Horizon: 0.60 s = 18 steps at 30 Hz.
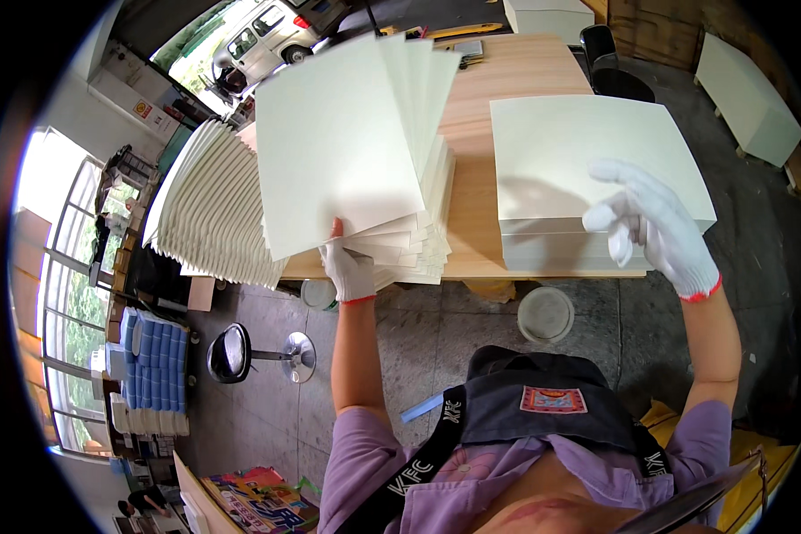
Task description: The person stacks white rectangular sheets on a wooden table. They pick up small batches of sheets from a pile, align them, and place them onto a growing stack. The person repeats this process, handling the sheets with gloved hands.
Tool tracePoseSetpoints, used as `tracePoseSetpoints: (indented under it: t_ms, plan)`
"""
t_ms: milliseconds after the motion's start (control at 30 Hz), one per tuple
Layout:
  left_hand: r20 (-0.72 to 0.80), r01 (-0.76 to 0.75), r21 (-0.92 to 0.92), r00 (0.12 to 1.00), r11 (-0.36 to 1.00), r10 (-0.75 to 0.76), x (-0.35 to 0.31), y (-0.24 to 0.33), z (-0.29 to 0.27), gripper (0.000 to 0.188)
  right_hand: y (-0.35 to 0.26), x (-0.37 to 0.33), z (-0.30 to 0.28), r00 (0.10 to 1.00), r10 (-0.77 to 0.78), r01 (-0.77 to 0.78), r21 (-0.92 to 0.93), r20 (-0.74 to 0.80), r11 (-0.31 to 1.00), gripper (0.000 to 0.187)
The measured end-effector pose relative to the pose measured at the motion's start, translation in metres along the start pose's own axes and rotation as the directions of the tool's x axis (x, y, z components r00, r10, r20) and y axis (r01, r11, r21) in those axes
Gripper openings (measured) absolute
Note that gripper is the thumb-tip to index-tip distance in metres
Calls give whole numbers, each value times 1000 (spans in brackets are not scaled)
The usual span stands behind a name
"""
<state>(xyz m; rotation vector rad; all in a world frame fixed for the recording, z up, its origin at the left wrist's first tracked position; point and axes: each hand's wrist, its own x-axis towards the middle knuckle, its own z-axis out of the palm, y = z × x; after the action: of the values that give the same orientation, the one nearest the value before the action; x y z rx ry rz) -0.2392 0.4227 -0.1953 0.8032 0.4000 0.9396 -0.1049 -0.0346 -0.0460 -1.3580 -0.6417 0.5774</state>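
My left hand, in a white glove with the thumb bare, grips a fan of white paper sheets at its near edge. The sheets tilt up above the table, spread toward the right. Beneath and beside them lie more loosely stacked sheets, partly hidden. My right hand, gloved in white with a red cuff, hovers over the near right part of a squared stack of white paper. Its fingers are apart and slightly bent, holding nothing. Left of the fan leans a wavy, layered pile of paper.
The papers are on a wooden table. In front of it are a round white-lidded bucket and a black stool. Blue-wrapped bundles stand at left. Another large white stack is at far right. Another person shows at lower left.
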Motion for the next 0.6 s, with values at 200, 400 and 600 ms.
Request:
tracePoseSetpoints:
  t_ms: [200,400,600]
  plan:
    - [-208,66,46,976,997,-55,23,-48,-55,36,25,-29,-8,996,52,-51,11,-69,999,46]
    - [-307,211,15,931,977,-196,29,-69,-83,34,58,-54,-32,966,93,-78,69,-243,995,48]
    - [-239,346,2,911,938,-336,38,-56,-87,36,80,-66,-44,967,89,-60,125,-238,990,46]
